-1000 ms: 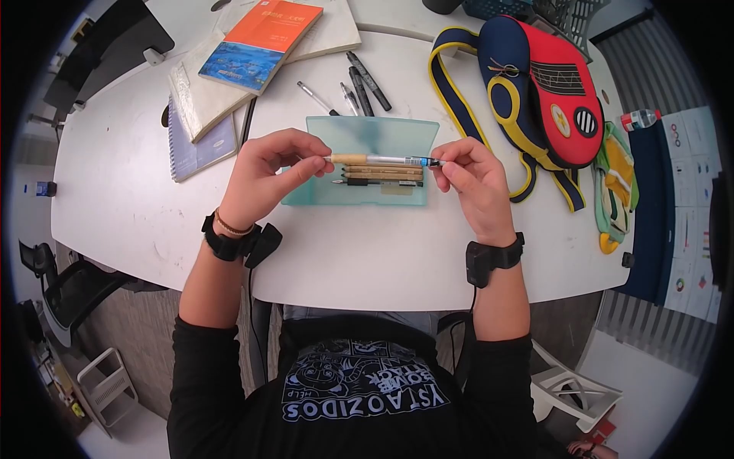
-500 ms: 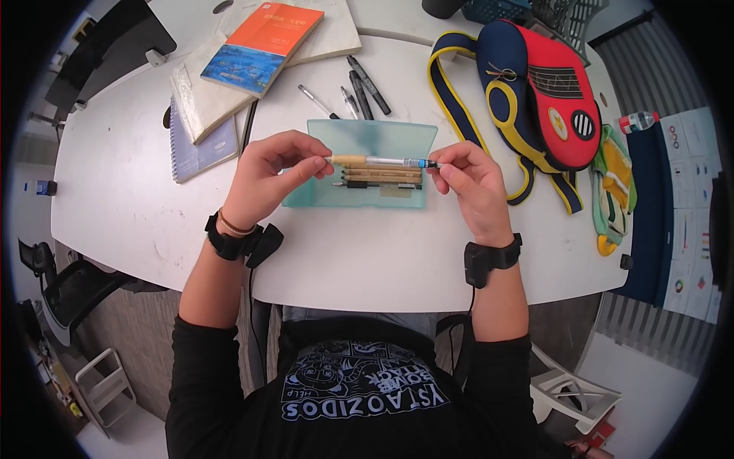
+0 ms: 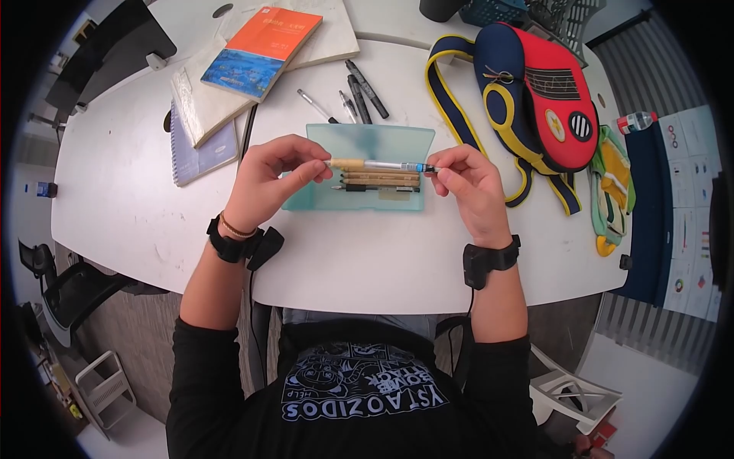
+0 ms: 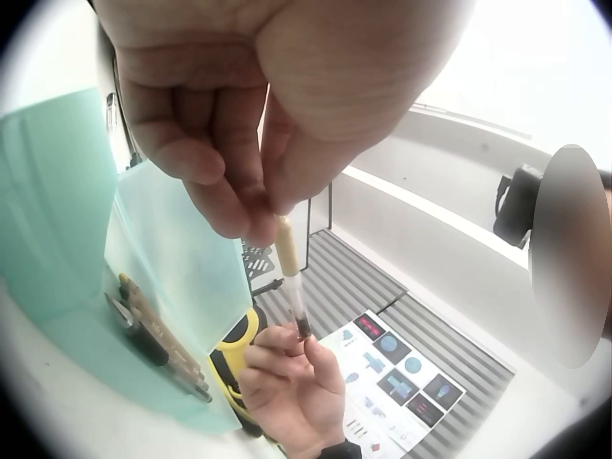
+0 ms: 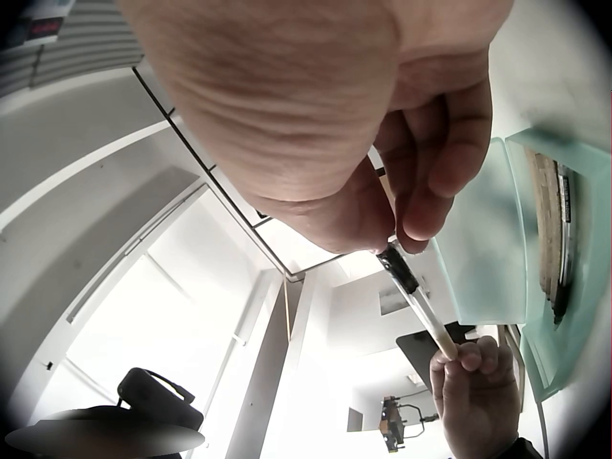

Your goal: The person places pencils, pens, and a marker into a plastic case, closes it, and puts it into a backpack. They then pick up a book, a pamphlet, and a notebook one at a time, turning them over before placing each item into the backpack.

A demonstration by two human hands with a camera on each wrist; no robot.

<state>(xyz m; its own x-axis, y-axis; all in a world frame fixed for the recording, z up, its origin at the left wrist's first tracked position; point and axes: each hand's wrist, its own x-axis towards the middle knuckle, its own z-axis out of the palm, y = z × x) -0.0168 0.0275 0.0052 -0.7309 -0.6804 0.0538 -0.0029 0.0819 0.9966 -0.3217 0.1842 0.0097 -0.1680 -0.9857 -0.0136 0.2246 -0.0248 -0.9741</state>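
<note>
A clear pen (image 3: 382,164) with a yellowish grip and a dark, blue-marked end is held level between both hands. The left hand (image 3: 275,176) pinches its yellowish end; in the left wrist view that grip (image 4: 286,247) comes out from the fingertips. The right hand (image 3: 472,187) pinches the dark end, and the right wrist view shows this dark part (image 5: 399,270) at the thumb and finger. Beneath the pen lies an open teal case (image 3: 306,200), its lid (image 3: 371,136) raised at the back. Several brown pencils (image 3: 382,180) and a black pen (image 3: 359,188) lie inside.
Several loose pens (image 3: 359,99) lie behind the case. An orange and blue book (image 3: 264,50) rests on other books above a spiral notebook (image 3: 200,149) at the back left. A red and navy bag (image 3: 547,99) with straps stands at the right, beside a green and yellow cloth (image 3: 612,183).
Both hands keep their pinch on the pen, with hardly any movement. The table items appear shifted very slightly in the head view.
</note>
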